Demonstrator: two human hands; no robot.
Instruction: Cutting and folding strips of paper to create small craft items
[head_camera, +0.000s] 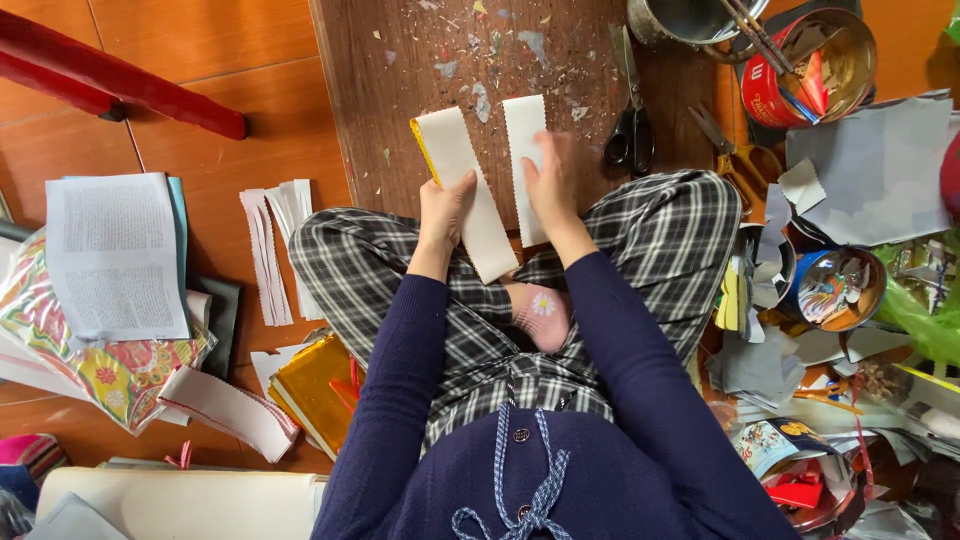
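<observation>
Far left: printed sheet (115, 255) on floor, cut white strips (275, 245) beside knee. Left hand (443, 212) closed on cream paper strip (465, 190) with yellow edge, held tilted over lap. Right hand (550, 185), blurred, fingers pressed on second white strip (524, 150); grip looks closed, holding it upright beside first. Step, judged: pairing two strips. Next needs edges aligned. Black scissors (630, 135) on wooden board (380, 90), right; tins (838, 290) further right.
</observation>
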